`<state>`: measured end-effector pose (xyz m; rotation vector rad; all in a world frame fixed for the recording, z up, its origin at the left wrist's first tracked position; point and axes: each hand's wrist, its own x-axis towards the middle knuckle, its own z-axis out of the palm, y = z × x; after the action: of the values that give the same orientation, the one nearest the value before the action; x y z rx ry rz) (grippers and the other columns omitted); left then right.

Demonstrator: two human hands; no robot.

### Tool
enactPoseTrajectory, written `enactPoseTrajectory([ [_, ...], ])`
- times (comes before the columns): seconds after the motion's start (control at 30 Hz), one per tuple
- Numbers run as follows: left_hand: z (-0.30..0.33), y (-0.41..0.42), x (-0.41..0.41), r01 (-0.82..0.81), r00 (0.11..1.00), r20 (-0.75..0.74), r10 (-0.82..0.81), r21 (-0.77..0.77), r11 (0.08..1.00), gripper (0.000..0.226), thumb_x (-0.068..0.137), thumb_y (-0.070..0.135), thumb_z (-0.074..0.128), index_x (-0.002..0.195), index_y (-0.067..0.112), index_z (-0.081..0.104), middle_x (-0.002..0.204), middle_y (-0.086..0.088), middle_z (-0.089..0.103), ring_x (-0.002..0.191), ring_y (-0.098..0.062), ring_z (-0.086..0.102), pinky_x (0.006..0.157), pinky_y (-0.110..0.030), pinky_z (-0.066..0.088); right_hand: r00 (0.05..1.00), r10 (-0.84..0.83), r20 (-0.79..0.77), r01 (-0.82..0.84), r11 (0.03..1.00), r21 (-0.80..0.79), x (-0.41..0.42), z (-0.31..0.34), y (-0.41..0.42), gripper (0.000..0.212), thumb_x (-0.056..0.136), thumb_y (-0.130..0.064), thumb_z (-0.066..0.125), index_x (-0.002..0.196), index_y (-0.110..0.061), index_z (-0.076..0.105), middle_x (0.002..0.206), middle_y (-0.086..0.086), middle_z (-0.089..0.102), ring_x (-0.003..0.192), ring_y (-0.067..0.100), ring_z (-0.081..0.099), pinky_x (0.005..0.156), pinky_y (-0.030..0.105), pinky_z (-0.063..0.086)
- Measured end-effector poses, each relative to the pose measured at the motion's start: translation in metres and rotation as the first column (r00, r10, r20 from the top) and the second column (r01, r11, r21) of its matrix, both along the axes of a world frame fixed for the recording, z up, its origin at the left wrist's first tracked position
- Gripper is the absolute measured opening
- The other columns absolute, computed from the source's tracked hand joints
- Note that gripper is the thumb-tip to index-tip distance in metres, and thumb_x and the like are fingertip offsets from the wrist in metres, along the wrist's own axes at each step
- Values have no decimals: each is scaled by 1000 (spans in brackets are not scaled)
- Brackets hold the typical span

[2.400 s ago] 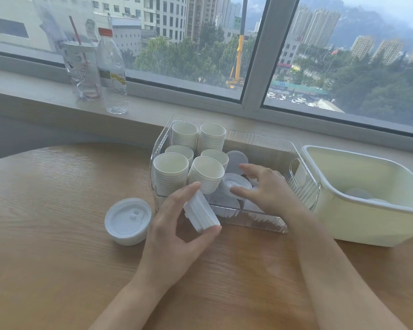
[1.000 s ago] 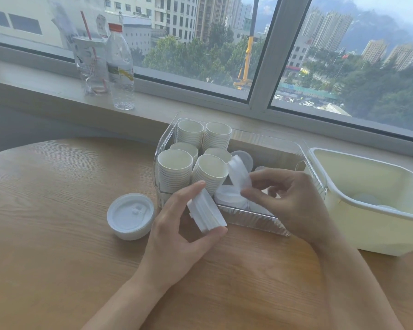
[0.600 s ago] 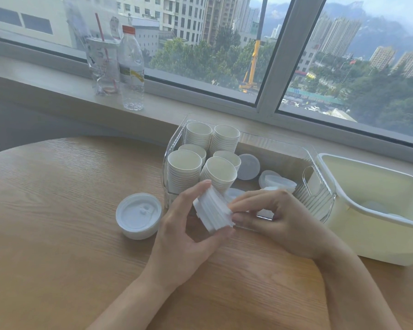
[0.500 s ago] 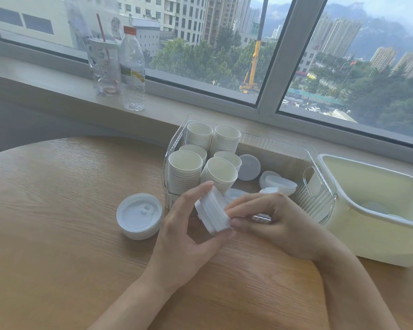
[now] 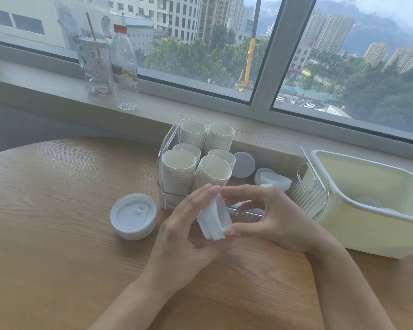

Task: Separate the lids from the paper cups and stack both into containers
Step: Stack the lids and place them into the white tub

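Right hand has come over from the clear bin, now both hands pinch the lid stack; left hand still gripping it.

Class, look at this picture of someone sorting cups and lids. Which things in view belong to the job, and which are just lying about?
Belong to the job:
left hand and right hand, both holding the stack of lids
pile of lids on the table
cup stacks in the clear bin
cream tub

Lying about:
water bottle
plastic drink cup on the sill
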<state>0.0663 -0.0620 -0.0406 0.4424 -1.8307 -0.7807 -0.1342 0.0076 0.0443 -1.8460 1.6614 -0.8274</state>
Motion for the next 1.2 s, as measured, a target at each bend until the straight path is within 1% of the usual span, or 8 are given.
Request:
enactPoseTrajectory([
  [0.23, -3, -1, 2, -48, 998, 38, 46, 46, 998, 83, 72, 31, 96, 145, 27, 57, 145, 19, 60, 137, -6, 55, 108, -26, 47, 906, -405, -123, 358, 888, -287, -22, -8, -3, 38, 95, -31, 74, 133, -36, 68, 134, -31, 62, 126, -19, 48, 104, 8, 39],
  [0.3, -3, -1, 1, -45, 998, 35, 43, 46, 998, 82, 72, 33, 93, 145, 30, 56, 144, 21, 59, 137, -6, 55, 109, -24, 47, 883, -398, -248, 349, 911, -220, -28, -18, -8, 38, 102, -28, 66, 139, -33, 65, 143, -25, 58, 135, -20, 38, 115, 11, 30],
  [0.4, -4, -1, 1, -40, 998, 41, 38, 56, 998, 82, 72, 33, 93, 145, 29, 57, 142, 22, 60, 136, -7, 55, 108, -24, 47, 857, -315, -407, 314, 947, -71, -28, -29, -13, 32, 107, -29, 57, 138, -33, 65, 145, -18, 60, 150, 1, 32, 126, 29, 18],
  [0.53, -5, -2, 1, -44, 998, 45, 42, 63, 997, 82, 72, 36, 92, 145, 29, 57, 143, 22, 60, 137, -8, 55, 108, -24, 47, 835, -319, -448, 353, 936, -9, -26, -23, -12, 33, 111, -34, 47, 138, -36, 66, 152, -8, 50, 155, 8, 20, 120, 24, 8],
  [0.6, -5, -2, 1, -47, 998, 48, 43, 70, 996, 82, 72, 37, 91, 145, 30, 56, 142, 22, 60, 136, -8, 56, 107, -28, 48, 839, -271, -472, 316, 949, 17, -29, -24, -11, 35, 112, -35, 41, 137, -37, 65, 139, -20, 54, 154, 5, 17, 122, 24, 2],
  [0.7, -6, -1, 1, -43, 998, 52, 39, 81, 996, 81, 72, 38, 91, 145, 31, 57, 142, 23, 59, 135, -8, 57, 104, -33, 51, 885, -220, -409, 256, 966, 33, -34, -31, -11, 29, 110, -40, 47, 129, -41, 69, 122, -23, 67, 145, 2, 32, 125, 38, 17],
  [0.87, -6, -2, 1, -48, 997, 58, 43, 94, 994, 81, 72, 38, 91, 145, 33, 56, 141, 25, 59, 134, -6, 57, 105, -33, 51, 929, -236, -284, 241, 970, -17, -31, -33, -9, 21, 97, -43, 70, 117, -43, 73, 105, -17, 68, 117, 6, 56, 106, 31, 44],
  [1.2, -5, -2, 2, -64, 996, 67, 56, 115, 991, 82, 72, 41, 91, 146, 38, 55, 141, 25, 59, 135, -8, 56, 105, -35, 52, 927, -357, 111, 374, 882, -287, -27, -7, -2, 3, 89, -20, 82, 89, -23, 81, 86, -13, 78, 82, -1, 68, 74, 12, 44],
])
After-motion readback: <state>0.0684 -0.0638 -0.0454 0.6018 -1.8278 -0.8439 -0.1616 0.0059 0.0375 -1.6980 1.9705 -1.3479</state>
